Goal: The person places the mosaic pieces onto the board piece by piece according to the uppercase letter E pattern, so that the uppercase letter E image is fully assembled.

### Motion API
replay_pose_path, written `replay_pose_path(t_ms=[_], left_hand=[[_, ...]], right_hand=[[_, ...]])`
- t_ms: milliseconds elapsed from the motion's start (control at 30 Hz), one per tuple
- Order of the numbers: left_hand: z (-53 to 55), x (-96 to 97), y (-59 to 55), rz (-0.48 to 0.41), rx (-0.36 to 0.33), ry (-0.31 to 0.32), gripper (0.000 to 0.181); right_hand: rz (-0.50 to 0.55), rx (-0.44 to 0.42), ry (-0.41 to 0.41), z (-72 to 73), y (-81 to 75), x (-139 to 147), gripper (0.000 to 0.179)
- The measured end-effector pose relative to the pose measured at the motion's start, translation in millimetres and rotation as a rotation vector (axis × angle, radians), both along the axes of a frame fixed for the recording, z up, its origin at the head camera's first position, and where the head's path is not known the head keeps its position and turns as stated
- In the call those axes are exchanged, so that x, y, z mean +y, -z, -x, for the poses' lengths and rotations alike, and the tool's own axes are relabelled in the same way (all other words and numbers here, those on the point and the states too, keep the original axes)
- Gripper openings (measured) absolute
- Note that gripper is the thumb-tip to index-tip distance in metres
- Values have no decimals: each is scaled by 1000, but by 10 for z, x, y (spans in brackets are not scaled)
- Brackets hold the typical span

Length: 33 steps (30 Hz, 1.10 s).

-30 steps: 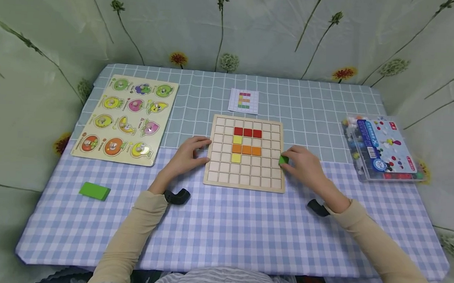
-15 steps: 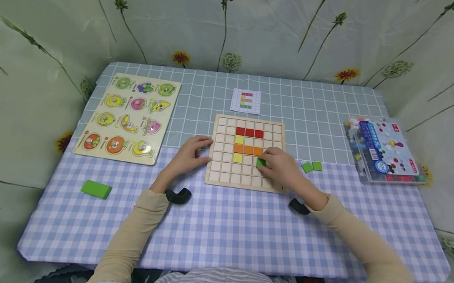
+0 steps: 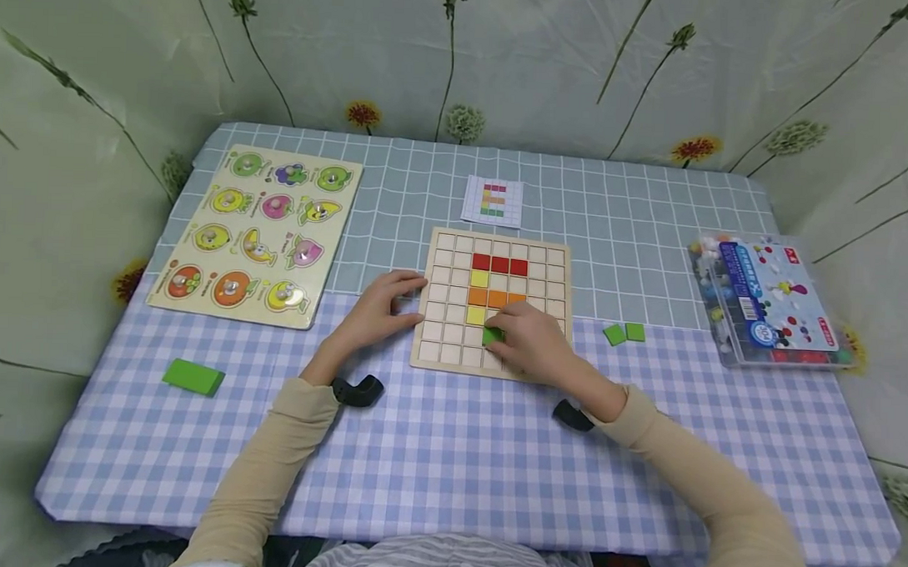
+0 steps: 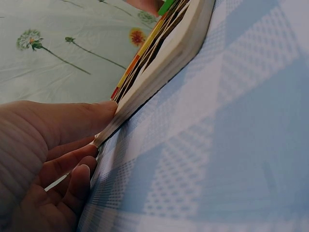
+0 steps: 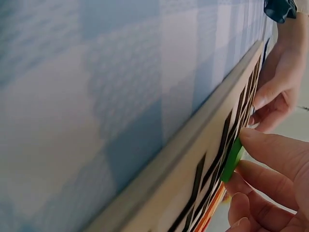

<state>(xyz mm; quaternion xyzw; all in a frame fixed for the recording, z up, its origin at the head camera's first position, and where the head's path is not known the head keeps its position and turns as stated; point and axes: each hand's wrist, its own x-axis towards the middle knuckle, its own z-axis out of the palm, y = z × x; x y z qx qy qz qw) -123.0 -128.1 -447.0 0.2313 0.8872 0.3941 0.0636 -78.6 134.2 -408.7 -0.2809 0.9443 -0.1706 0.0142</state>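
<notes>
In the head view, a square wooden grid board lies mid-table with red tiles, yellow tiles and orange tiles set in its cells. My right hand pinches a green square tile between thumb and fingers over the board, below and right of the lower yellow tile. The right wrist view shows this tile tilted against the grid. My left hand touches the board's left edge, its thumb resting on the rim in the left wrist view. Two loose green tiles lie right of the board.
Behind the board lies a pattern card with coloured squares. A fruit puzzle board is at the left, with a green block in front of it. A clear plastic box of coloured pieces stands at the right.
My right hand has carried the green tile leftward from the board's right edge to over its lower middle. The two loose green tiles came into sight as it moved. The left hand stays put.
</notes>
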Motion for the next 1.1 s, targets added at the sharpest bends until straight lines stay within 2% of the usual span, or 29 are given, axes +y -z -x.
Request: replay_pose_path(t_ms=[300,733,967,1100], left_hand=[[-17,-1,14,10,6,-3,55],[11,11,12,5,-6,-2,54],[6,10,9,-1,3,3,54],[7,2,1,-3,13,3,54]], right_hand=[[26,61,-57,10,75,-133,20],[-2,20,-49,33,27,-233,22],[7,36,-34,32,35,-132,16],[25,45,6,35,30,15,16]])
